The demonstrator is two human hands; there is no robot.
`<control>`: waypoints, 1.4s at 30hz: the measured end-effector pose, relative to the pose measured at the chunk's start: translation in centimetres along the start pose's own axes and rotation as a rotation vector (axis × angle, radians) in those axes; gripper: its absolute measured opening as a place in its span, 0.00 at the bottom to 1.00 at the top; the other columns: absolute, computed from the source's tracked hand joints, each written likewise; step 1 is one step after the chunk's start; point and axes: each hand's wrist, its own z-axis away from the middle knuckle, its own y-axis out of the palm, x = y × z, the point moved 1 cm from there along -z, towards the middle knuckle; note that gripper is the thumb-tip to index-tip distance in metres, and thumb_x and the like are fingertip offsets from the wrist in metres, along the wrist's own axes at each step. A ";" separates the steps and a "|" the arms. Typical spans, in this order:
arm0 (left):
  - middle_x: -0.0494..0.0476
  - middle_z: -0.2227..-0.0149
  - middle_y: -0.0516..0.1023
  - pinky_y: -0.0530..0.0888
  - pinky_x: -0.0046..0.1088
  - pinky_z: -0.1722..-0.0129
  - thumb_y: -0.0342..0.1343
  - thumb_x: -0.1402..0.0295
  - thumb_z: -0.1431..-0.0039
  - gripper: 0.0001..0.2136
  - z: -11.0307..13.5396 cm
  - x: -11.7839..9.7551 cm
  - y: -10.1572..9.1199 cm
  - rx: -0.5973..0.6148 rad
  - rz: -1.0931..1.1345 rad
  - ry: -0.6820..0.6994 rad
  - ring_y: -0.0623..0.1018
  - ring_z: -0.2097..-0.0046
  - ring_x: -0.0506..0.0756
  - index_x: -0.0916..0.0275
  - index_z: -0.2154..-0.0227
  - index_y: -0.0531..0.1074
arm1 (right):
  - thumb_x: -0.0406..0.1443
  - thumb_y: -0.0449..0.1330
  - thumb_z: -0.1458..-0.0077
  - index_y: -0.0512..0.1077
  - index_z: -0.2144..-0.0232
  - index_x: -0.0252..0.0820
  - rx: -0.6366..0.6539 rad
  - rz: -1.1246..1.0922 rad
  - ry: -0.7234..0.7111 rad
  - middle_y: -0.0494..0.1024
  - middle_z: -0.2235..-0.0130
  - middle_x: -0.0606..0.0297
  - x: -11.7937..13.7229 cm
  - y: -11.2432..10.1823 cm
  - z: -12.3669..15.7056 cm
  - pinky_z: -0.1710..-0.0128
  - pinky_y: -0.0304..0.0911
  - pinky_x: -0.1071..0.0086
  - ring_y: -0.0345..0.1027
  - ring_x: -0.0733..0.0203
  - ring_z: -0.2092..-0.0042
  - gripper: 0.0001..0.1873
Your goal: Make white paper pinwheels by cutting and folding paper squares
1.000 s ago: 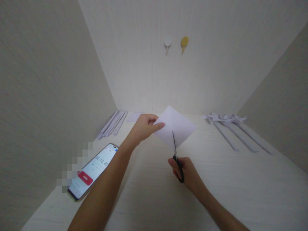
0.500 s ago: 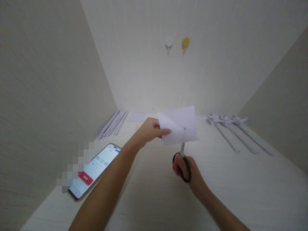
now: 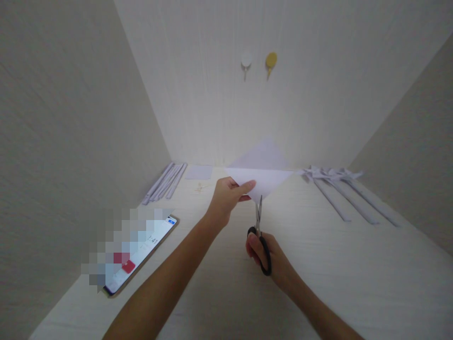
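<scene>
A sheet of white paper (image 3: pixel 264 179) is pinched between the thumb and fingers of my left hand (image 3: pixel 230 196), held up over the table. It shows a folded edge across its middle, with a pointed corner hanging down. My right hand (image 3: pixel 264 252) grips the black-handled scissors (image 3: pixel 259 219), fingers through the loops. The blades point away from me and stand slightly apart, their tips at the lower corner of the paper. Whether the paper lies between the blades I cannot tell.
A phone (image 3: pixel 152 245) showing a timer lies left of my left forearm. Several rolled paper sticks (image 3: pixel 164 183) and a small paper piece (image 3: pixel 198 172) lie at the back left. Paper sticks with strips (image 3: pixel 354 200) lie at the right. Two hooks, white (image 3: pixel 246 60) and yellow (image 3: pixel 271 60), hang on the wall.
The paper has turned, so a corner now points down toward the scissors. My right hand has shifted slightly left, and the scissor blades now show parted.
</scene>
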 end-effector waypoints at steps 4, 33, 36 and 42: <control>0.59 0.71 0.76 0.72 0.29 0.69 0.59 0.65 0.62 0.13 0.1 0.3 0.2 -0.010 0.016 -0.043 0.75 0.70 0.52 0.69 0.73 0.71 | 0.52 0.43 0.51 0.57 0.84 0.39 -0.024 -0.004 -0.007 0.57 0.83 0.71 -0.3 0.0 -0.1 0.84 0.45 0.75 0.50 0.71 0.82 0.24; 0.55 0.75 0.76 0.73 0.28 0.71 0.59 0.70 0.62 0.08 0.5 0.8 0.9 -0.103 0.078 -0.021 0.74 0.73 0.50 0.68 0.76 0.71 | 0.52 0.45 0.52 0.55 0.86 0.40 -0.079 0.021 0.037 0.54 0.85 0.72 -0.1 -0.2 -0.1 0.83 0.43 0.74 0.47 0.71 0.82 0.24; 0.55 0.75 0.75 0.73 0.27 0.71 0.59 0.70 0.62 0.08 0.5 0.8 0.9 -0.098 0.085 -0.018 0.74 0.73 0.49 0.69 0.76 0.71 | 0.52 0.45 0.52 0.55 0.86 0.40 -0.075 0.020 0.033 0.54 0.85 0.72 0.0 -0.1 -0.2 0.83 0.43 0.74 0.47 0.71 0.82 0.24; 0.55 0.75 0.75 0.73 0.28 0.70 0.59 0.70 0.62 0.08 0.4 0.9 0.9 -0.101 0.080 -0.013 0.74 0.73 0.50 0.69 0.76 0.71 | 0.51 0.45 0.51 0.55 0.85 0.39 -0.082 0.054 0.035 0.55 0.84 0.71 -0.1 -0.2 -0.3 0.82 0.44 0.74 0.48 0.71 0.81 0.24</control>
